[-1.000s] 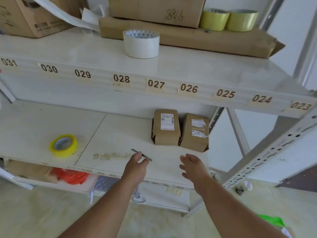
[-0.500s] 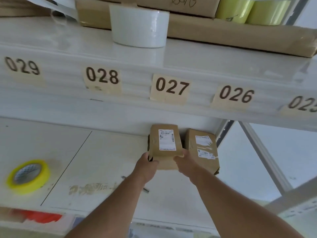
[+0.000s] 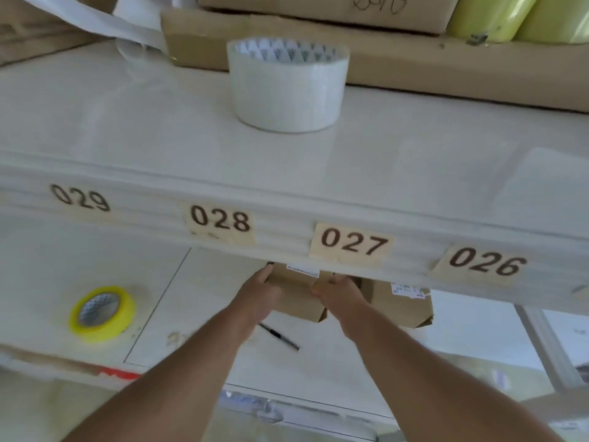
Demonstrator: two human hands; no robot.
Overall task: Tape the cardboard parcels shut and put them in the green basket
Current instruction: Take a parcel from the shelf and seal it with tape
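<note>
Two brown cardboard parcels with white labels stand side by side on the lower shelf, their tops hidden behind the upper shelf's front edge. My left hand [image 3: 259, 295] grips the left side of the left parcel [image 3: 298, 298]. My right hand [image 3: 339, 296] grips that parcel's right side. The second parcel [image 3: 403, 309] stands just to the right, untouched. A yellow tape roll [image 3: 102, 314] lies at the left of the lower shelf. A thin dark pen or blade [image 3: 280, 337] lies below my left wrist. The green basket is out of view.
The upper shelf [image 3: 287, 199], with number labels 029 to 026, hangs close over the parcels. On it stand a white tape roll [image 3: 288, 86], brown cardboard boxes [image 3: 414, 59] and yellow-green rolls [image 3: 516, 17]. A metal shelf upright [image 3: 548, 346] stands at the right.
Both hands reached in from the shelf's front and closed on the left parcel's sides. The camera moved closer and lower, so the upper shelf edge now hides the parcel tops.
</note>
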